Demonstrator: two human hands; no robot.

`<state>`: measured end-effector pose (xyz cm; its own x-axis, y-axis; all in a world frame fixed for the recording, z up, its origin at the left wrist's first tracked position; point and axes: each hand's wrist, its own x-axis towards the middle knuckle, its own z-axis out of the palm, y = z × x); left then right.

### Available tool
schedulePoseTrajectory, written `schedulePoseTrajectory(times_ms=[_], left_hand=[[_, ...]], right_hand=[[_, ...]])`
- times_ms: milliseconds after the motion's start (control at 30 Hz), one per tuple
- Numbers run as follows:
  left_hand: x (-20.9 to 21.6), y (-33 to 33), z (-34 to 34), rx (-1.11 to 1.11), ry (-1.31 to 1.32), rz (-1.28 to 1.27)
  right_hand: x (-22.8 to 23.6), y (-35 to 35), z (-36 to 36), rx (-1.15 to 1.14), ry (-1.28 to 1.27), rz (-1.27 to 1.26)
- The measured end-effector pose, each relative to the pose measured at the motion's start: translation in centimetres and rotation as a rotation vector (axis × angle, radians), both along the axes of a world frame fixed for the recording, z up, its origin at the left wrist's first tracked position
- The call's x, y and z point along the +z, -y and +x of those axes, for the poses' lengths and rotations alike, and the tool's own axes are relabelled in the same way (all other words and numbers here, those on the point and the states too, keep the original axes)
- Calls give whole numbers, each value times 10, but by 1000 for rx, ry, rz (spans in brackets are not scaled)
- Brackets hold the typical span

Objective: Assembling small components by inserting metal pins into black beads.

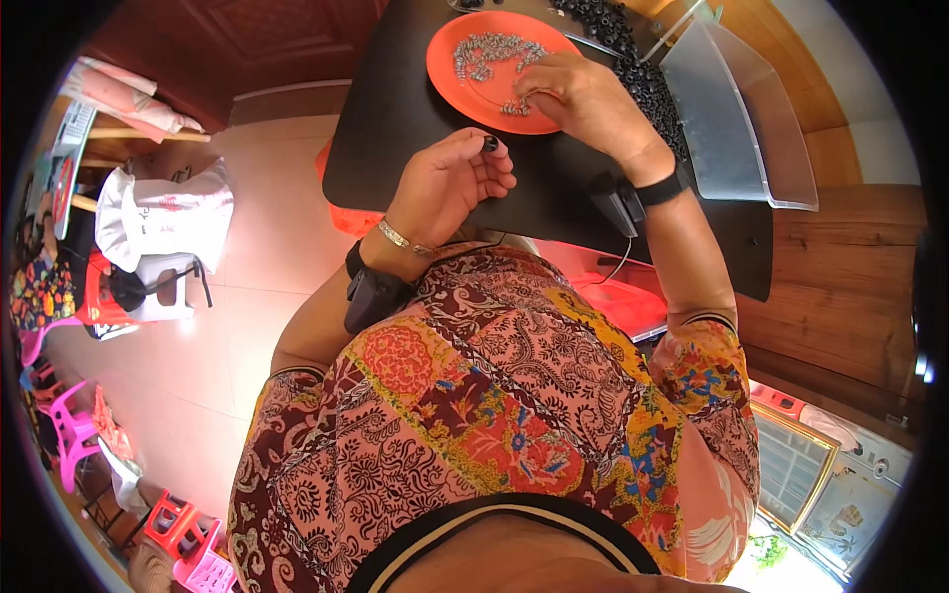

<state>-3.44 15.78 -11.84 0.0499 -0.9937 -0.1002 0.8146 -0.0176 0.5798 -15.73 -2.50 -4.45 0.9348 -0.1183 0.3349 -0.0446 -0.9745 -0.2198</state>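
My left hand (445, 183) is raised above the near edge of the black table, palm turned up. Between its thumb and forefinger it pinches a small black part (490, 143). My right hand (598, 104) reaches over the right side of an orange-red plate (442, 81), fingertips pinched together down at its surface. Small silvery metal pieces that look like springs (486, 49) lie scattered on the plate, a few right beside those fingertips. Whatever the right fingers hold, if anything, is hidden by them.
A heap of small black parts (605, 25) spreads along the back and right of the table (381, 99). Against it at the right stands a clear plastic bin (732, 124). To the left are a chair with a white bag (173, 222) and a pink chair (71, 435).
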Motion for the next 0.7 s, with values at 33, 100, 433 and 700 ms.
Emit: schedulePoseTrajectory(times_ms=[33,100,433,700], left_hand=[[0,0,0,0,-5,3],[-3,0,0,0,-16,-5],[-1,1,-1,4,-20,5],[4,3,0,-14,-8,26]], right_hand=[[-4,1,6,1,1,1],[-14,4,14,-3,-87,-123],[-22,5,24,-70,-193,-125],[2,-19,-2,-141,126,629]])
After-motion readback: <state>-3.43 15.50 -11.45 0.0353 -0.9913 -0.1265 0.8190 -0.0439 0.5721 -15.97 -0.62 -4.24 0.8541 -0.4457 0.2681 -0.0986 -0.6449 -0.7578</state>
